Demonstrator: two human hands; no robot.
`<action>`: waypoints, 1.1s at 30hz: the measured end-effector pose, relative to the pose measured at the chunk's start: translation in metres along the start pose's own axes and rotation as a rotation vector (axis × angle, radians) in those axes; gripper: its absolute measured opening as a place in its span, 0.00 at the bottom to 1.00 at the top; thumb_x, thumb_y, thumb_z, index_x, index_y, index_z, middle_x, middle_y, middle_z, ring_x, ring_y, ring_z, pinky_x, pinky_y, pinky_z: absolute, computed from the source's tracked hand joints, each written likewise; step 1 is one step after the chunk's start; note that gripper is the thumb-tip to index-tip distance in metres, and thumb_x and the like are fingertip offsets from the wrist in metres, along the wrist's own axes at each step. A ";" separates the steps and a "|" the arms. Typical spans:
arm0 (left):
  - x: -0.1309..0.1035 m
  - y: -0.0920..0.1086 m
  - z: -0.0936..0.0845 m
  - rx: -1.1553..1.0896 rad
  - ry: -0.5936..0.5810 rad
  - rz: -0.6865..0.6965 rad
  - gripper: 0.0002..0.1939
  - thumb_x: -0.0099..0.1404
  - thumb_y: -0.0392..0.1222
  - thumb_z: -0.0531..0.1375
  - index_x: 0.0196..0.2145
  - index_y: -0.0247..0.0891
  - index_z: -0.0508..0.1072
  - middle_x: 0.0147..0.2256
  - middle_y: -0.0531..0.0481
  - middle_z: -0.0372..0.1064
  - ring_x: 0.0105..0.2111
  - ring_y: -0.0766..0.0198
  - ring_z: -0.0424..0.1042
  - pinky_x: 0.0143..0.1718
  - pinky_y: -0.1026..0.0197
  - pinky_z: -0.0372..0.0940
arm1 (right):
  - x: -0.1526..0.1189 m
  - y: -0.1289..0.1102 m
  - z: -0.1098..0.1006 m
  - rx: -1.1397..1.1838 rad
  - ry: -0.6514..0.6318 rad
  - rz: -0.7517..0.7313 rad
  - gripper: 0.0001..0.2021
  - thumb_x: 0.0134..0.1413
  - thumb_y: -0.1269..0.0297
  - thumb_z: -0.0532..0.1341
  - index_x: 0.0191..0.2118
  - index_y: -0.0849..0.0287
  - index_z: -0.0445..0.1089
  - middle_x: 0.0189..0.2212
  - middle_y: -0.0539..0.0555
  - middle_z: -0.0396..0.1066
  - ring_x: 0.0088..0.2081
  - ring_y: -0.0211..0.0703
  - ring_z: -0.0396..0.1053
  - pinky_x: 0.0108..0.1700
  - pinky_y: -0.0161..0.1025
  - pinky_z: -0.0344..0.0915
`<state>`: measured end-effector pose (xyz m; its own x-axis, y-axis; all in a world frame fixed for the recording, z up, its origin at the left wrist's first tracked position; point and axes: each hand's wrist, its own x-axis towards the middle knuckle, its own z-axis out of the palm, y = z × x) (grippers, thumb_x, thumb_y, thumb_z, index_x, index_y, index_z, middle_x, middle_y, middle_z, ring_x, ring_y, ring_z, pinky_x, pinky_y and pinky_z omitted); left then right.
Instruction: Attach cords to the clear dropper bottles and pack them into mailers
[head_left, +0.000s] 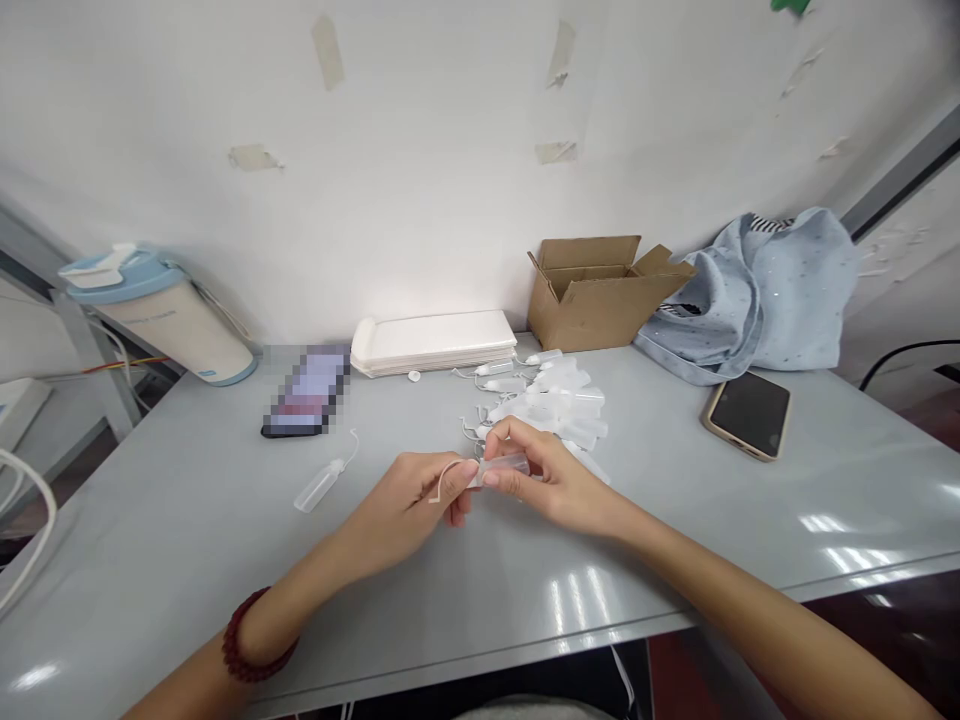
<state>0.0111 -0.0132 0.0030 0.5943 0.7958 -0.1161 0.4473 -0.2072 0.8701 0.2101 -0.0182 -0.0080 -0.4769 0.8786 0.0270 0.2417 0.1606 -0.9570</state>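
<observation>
Between my two hands is a small translucent plastic tube [507, 464] with a white cap end and a thin white cord. My left hand [420, 500] pinches the capped, corded end between thumb and fingers. Around the clear body of the same tube, my right hand [544, 475] closes its thumb and forefinger. Just behind my right hand lies a pile of similar tubes [559, 400], their cords pointing left. One more such tube [319, 486] rests alone on the table, left of my left hand.
On the grey table [480, 590] stand a cream tumbler [176, 320], a stack of white envelopes [435, 340], an open cardboard box [589, 305] and a light blue cloth bag [780, 290]. A blurred phone [307, 390] lies left, another phone [750, 413] right. A white wall rises behind.
</observation>
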 end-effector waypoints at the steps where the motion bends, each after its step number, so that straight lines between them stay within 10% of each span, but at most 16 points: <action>1: 0.000 0.001 -0.001 -0.061 -0.038 -0.039 0.24 0.70 0.52 0.44 0.24 0.36 0.66 0.22 0.54 0.66 0.24 0.67 0.67 0.29 0.65 0.61 | -0.001 0.000 0.000 -0.046 0.018 -0.024 0.10 0.56 0.55 0.58 0.36 0.56 0.60 0.25 0.46 0.60 0.24 0.33 0.53 0.25 0.32 0.48; 6: 0.002 -0.002 0.004 -0.110 -0.067 -0.081 0.22 0.69 0.53 0.45 0.25 0.36 0.65 0.18 0.57 0.58 0.19 0.69 0.61 0.24 0.65 0.58 | -0.002 0.004 0.003 -0.054 0.061 -0.064 0.10 0.57 0.55 0.58 0.35 0.56 0.62 0.25 0.46 0.61 0.24 0.33 0.55 0.24 0.32 0.50; 14: 0.000 -0.020 0.023 0.703 0.360 0.599 0.16 0.71 0.39 0.48 0.24 0.37 0.61 0.21 0.56 0.54 0.19 0.69 0.52 0.21 0.64 0.51 | 0.003 0.008 0.008 0.390 0.060 0.240 0.18 0.54 0.51 0.60 0.25 0.57 0.55 0.17 0.41 0.50 0.17 0.28 0.45 0.18 0.30 0.43; 19: 0.001 -0.028 0.025 0.967 0.476 0.780 0.06 0.68 0.33 0.53 0.32 0.36 0.64 0.23 0.54 0.58 0.22 0.66 0.56 0.22 0.63 0.52 | 0.007 0.007 0.009 0.492 0.067 0.406 0.19 0.51 0.51 0.62 0.23 0.57 0.54 0.16 0.40 0.46 0.16 0.28 0.42 0.16 0.29 0.39; 28: 0.002 -0.005 0.013 0.140 0.040 0.112 0.22 0.71 0.49 0.45 0.21 0.37 0.60 0.19 0.57 0.56 0.20 0.70 0.57 0.22 0.67 0.53 | 0.003 0.009 0.008 0.180 0.170 0.071 0.15 0.57 0.54 0.58 0.27 0.58 0.58 0.19 0.43 0.55 0.20 0.29 0.51 0.22 0.30 0.50; 33: -0.001 -0.004 0.016 0.057 -0.053 0.108 0.22 0.71 0.49 0.44 0.22 0.37 0.59 0.18 0.57 0.56 0.19 0.70 0.57 0.21 0.67 0.53 | 0.002 0.011 0.008 0.234 0.090 0.070 0.16 0.57 0.54 0.58 0.25 0.58 0.56 0.18 0.42 0.52 0.18 0.28 0.49 0.20 0.29 0.48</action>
<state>0.0189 -0.0224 -0.0081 0.6750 0.7361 -0.0498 0.4153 -0.3233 0.8503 0.2048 -0.0185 -0.0211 -0.3860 0.9221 -0.0265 0.0645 -0.0017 -0.9979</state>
